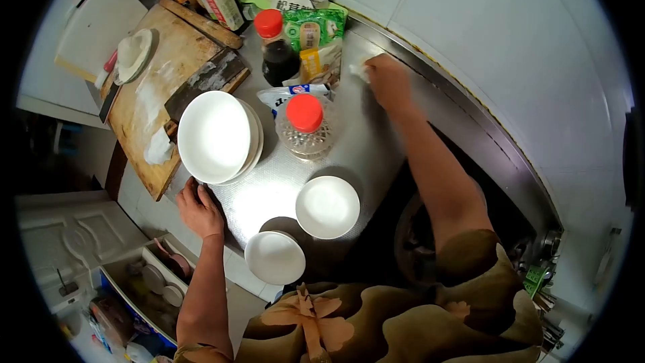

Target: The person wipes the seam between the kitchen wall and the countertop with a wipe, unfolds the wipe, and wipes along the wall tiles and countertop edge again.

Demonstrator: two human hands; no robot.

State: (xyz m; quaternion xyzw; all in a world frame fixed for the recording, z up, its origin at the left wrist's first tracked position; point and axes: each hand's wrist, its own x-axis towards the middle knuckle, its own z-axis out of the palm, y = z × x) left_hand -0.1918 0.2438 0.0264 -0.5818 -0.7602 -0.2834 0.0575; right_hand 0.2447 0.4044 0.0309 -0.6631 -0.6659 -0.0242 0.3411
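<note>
My right hand [388, 82] is closed on a white crumpled cloth or paper wipe [361, 72], pressed to the metal counter [376, 124] near the back wall. Most of the wipe is hidden by the fingers. My left hand [199, 210] rests at the counter's front edge, fingers stretched out and holding nothing. Just above it stands a stack of white bowls [213, 136]. Two smaller white bowls, one [327, 207] nearer the stove and one [275, 257] by my body, sit apart. Between my hands is a clear jar with a red lid [304, 113].
A floury cutting board [134, 111] with a cleaver [205, 84] lies at left. A red-capped sauce bottle [279, 54], a green seasoning packet [314, 27] and other bottles line the back. The black stove [376, 228] is under my right arm. An open drawer [144, 289] juts out lower left.
</note>
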